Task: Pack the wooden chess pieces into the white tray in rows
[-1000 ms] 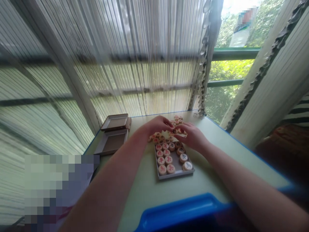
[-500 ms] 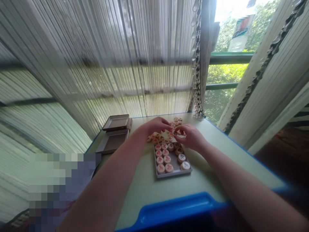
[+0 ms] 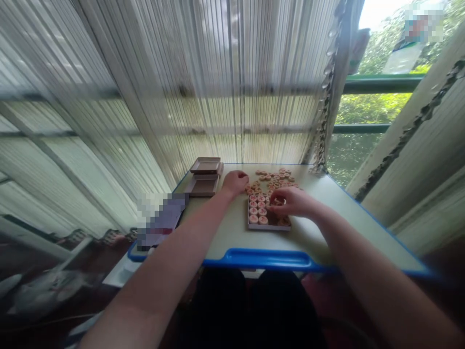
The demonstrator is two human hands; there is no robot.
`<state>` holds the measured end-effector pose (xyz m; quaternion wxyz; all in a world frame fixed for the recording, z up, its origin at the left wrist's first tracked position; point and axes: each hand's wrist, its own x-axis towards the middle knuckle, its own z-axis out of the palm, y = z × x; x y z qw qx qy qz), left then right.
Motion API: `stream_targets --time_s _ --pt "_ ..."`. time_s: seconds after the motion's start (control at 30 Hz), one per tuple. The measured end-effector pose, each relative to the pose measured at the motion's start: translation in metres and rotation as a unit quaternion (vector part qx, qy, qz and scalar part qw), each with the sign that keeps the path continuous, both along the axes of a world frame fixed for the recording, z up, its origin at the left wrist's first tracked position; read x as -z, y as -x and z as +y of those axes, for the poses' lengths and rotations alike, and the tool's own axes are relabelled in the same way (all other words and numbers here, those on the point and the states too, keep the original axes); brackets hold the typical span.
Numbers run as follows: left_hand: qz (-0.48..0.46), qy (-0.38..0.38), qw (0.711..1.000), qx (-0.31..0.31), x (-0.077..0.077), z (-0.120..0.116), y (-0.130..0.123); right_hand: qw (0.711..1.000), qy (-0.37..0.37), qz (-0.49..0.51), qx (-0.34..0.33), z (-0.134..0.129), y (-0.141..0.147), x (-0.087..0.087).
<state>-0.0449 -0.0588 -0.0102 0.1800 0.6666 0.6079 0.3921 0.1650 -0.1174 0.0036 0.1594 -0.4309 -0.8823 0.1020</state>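
Round wooden Chinese chess pieces with red characters fill the left columns of a shallow box (image 3: pixel 271 227). Over the right part of this box is my right hand (image 3: pixel 294 201), thumb and fingers curled around a Chinese chess piece, partly hidden by the fingers. Other pieces in that side lie half covered by the hand. My left hand (image 3: pixel 235 182) is beyond the box's far left corner, its fingers bent together beside the loose pieces (image 3: pixel 276 182). Whatever those fingertips hold, if anything, cannot be made out.
Two shallow box parts, an upper one (image 3: pixel 206 165) and a nearer one (image 3: pixel 203 185), lie at the table's far left. The light table (image 3: pixel 225 232) has a blue rim (image 3: pixel 269 258) in front. A striped curtain (image 3: pixel 232 111) hangs behind it.
My hands have separated: the left has drawn away to the left, while the right has come nearer, over the box. The view has tilted down, showing the table's front edge and my legs.
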Motion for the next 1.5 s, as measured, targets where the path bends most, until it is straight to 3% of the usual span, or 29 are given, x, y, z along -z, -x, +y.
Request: stream_targets --time_s 0.17,0.73,1.0,1.5 --pt "0.054 -0.038 0.998 -0.012 0.012 -0.01 0.0 0.999 -0.016 -0.029 0.02 -0.001 0.001 0.003" --pt "0.137 -0.05 0.989 0.024 0.016 -0.003 -0.008 0.993 -0.036 -0.086 0.07 -0.005 0.01 0.007" --pt "0.156 -0.055 0.986 -0.022 0.011 -0.009 -0.005 0.995 -0.045 -0.075 0.053 -0.005 0.01 0.009" --pt "0.191 -0.068 0.979 0.017 0.015 -0.013 -0.004 0.996 -0.053 -0.058 0.041 -0.003 0.011 0.013"
